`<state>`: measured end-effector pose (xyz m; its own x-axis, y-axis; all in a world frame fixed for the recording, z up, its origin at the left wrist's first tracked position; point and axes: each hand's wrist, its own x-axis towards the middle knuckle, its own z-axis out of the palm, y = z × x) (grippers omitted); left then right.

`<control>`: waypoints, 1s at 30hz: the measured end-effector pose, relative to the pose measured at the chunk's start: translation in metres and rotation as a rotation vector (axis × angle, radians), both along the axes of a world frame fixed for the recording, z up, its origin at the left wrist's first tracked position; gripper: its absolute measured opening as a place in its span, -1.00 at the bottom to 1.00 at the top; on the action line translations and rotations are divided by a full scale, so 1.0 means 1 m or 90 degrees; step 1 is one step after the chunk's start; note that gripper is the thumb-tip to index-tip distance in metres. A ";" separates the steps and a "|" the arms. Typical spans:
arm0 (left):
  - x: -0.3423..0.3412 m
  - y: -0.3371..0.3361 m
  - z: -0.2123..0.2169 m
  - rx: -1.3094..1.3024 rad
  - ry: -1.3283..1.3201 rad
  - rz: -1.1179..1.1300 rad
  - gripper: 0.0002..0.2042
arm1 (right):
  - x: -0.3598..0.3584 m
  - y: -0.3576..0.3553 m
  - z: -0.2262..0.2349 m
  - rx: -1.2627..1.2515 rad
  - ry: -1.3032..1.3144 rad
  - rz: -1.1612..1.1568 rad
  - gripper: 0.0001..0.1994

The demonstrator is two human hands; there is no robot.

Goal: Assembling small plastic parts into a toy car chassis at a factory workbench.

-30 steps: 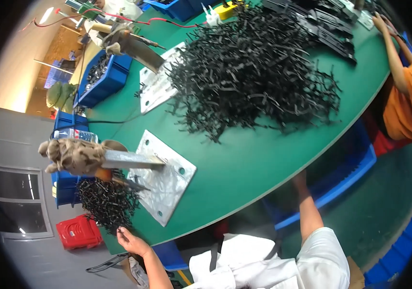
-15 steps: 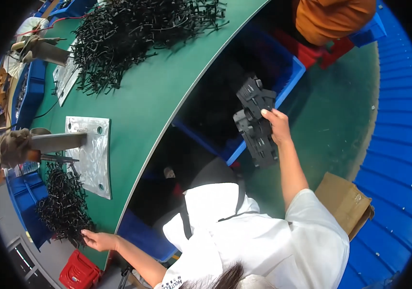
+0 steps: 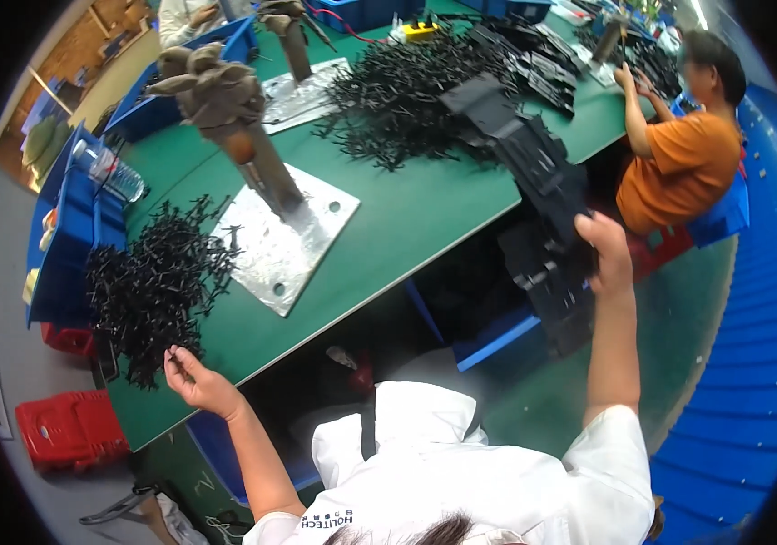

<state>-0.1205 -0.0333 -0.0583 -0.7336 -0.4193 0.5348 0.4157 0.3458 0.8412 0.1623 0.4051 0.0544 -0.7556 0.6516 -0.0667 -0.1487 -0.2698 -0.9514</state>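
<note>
My right hand (image 3: 608,252) grips a pair of long black moulded plastic parts (image 3: 534,163) by their edge, thumb on top. They hang angled in front of the green table's edge, the upper one reaching over the tabletop. My left hand (image 3: 205,383), fingers pinched together, is at the near end of a pile of small black plastic pieces (image 3: 157,282); what is between its fingertips is too small to make out. Beside that pile stands a metal post (image 3: 266,177) on a silver plate (image 3: 311,245), its top wrapped in brown cloth.
A bigger heap of black pieces (image 3: 406,91) lies farther along the green table (image 3: 388,204). Blue bins (image 3: 111,204) line its left side, one with a plastic bottle (image 3: 118,173). A person in an orange top (image 3: 688,159) works at right. A red case (image 3: 72,431) stands at left.
My right hand has raised the black plastic parts from over the blue bin toward the table edge. The view has turned, bringing the co-worker into sight; my left hand stays by the small pile.
</note>
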 end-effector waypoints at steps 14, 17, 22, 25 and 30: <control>0.013 0.013 0.017 -0.004 0.000 -0.028 -0.76 | -0.232 0.017 -0.008 0.341 -0.154 -0.011 -0.71; 0.012 0.013 0.017 0.001 0.003 -0.032 -0.77 | -0.249 0.021 -0.014 0.585 -0.257 -0.044 -0.61; 0.012 0.015 0.018 -0.005 -0.004 -0.037 -0.77 | -0.263 0.001 0.012 0.776 -0.433 -0.079 -0.59; 0.011 0.013 0.015 -0.001 -0.008 -0.036 -0.76 | -0.267 -0.003 0.010 0.814 -0.477 -0.118 -0.57; 0.013 0.016 0.018 -0.001 -0.011 -0.037 -0.76 | -0.252 0.018 -0.008 0.799 -0.312 -0.128 -0.58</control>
